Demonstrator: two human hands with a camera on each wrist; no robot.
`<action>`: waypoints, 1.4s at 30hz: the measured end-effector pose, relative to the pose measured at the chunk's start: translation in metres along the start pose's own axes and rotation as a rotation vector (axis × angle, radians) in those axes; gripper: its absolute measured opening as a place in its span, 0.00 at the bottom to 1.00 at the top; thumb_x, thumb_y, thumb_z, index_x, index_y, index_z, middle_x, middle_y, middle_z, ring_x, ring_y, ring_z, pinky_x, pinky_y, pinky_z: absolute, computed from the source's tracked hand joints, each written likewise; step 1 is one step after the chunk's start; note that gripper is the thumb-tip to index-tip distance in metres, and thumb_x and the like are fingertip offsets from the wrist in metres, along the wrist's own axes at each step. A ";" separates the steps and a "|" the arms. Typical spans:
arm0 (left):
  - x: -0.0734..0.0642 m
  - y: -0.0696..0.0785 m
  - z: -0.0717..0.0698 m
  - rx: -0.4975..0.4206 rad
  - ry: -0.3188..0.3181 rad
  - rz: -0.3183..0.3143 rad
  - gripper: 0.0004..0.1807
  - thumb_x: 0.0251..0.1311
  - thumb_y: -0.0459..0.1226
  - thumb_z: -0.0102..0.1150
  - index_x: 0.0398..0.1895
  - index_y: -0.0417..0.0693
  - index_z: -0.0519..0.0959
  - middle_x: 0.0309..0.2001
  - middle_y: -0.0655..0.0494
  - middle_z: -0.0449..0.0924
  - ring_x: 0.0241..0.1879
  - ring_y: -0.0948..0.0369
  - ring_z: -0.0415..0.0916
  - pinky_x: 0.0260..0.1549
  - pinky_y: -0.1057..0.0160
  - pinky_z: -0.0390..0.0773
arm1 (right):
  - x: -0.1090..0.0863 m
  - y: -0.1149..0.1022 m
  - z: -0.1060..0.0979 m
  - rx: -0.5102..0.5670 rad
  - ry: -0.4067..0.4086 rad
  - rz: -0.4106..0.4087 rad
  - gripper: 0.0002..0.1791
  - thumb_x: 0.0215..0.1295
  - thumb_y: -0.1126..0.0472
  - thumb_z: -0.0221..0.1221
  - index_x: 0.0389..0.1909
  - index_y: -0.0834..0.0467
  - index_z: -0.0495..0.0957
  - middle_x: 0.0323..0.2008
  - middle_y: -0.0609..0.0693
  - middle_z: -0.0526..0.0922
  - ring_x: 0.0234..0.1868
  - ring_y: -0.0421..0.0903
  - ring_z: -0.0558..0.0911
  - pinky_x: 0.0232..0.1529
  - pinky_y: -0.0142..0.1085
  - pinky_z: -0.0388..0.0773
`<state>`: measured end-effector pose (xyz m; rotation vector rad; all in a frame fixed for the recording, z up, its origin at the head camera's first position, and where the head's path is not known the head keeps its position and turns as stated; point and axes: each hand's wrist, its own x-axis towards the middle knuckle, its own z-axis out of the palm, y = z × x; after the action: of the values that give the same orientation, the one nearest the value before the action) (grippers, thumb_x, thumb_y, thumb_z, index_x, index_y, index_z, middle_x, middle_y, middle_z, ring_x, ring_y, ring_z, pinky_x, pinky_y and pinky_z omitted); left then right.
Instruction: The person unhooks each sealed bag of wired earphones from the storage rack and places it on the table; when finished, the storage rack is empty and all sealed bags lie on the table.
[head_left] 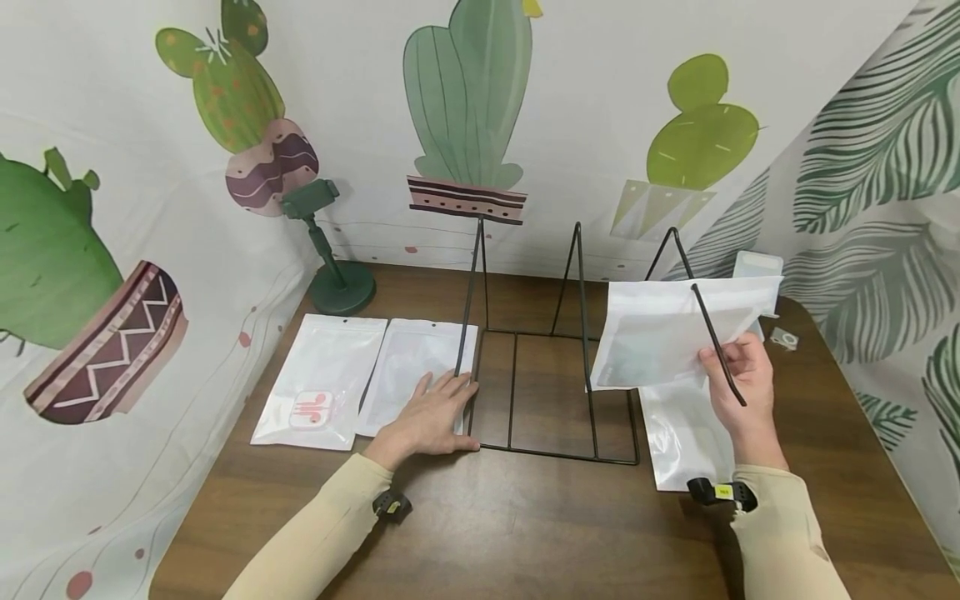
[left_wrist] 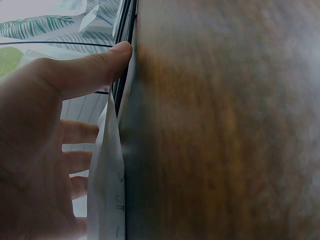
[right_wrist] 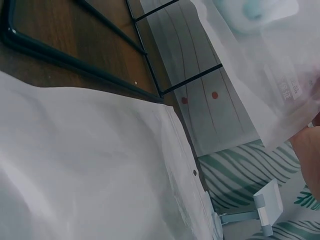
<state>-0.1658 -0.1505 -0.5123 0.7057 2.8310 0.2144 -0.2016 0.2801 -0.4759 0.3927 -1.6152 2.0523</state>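
Note:
A black wire rack (head_left: 557,455) with upright triangular dividers stands mid-table. My left hand (head_left: 431,417) lies with spread fingers at its left side, on the edge of a white zip bag (head_left: 412,367); in the left wrist view the thumb (left_wrist: 95,67) touches the rack's wire. My right hand (head_left: 746,392) pinches the right edge of another white zip bag (head_left: 652,325), raised and tilted at the right divider, whose front wire crosses before it. Through its clear side a pale rounded item (right_wrist: 260,12) shows blurrily. Beneath, one more white bag (head_left: 678,442) lies flat.
Left of the rack lies a white bag (head_left: 330,358) with a small case showing pink earphones (head_left: 311,410). A green phone stand (head_left: 341,287) is at the back left. A light stand (head_left: 757,265) and small clear packet (head_left: 784,337) sit at the back right. A patterned cloth hangs behind.

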 end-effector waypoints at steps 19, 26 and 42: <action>-0.001 0.000 -0.002 0.000 -0.005 -0.012 0.54 0.48 0.67 0.63 0.74 0.50 0.59 0.76 0.51 0.54 0.76 0.50 0.47 0.72 0.41 0.45 | -0.010 -0.010 0.004 0.027 -0.025 -0.035 0.17 0.56 0.88 0.51 0.39 0.65 0.75 0.30 0.50 0.87 0.27 0.39 0.79 0.29 0.25 0.71; -0.001 -0.001 -0.002 -0.002 -0.007 -0.014 0.54 0.48 0.67 0.63 0.74 0.50 0.59 0.76 0.51 0.53 0.76 0.50 0.46 0.72 0.41 0.44 | -0.015 -0.017 0.003 -0.082 0.009 -0.010 0.16 0.57 0.83 0.57 0.39 0.62 0.76 0.31 0.46 0.87 0.28 0.37 0.80 0.28 0.25 0.69; -0.001 0.000 -0.001 -0.008 -0.003 0.002 0.54 0.48 0.67 0.62 0.74 0.49 0.60 0.76 0.50 0.54 0.76 0.48 0.47 0.72 0.39 0.45 | -0.027 -0.023 -0.006 -0.044 -0.020 -0.055 0.15 0.54 0.87 0.55 0.41 0.71 0.74 0.35 0.49 0.87 0.32 0.38 0.82 0.32 0.25 0.72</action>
<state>-0.1655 -0.1505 -0.5109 0.7060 2.8251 0.2248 -0.1659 0.2839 -0.4727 0.4378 -1.6401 1.9750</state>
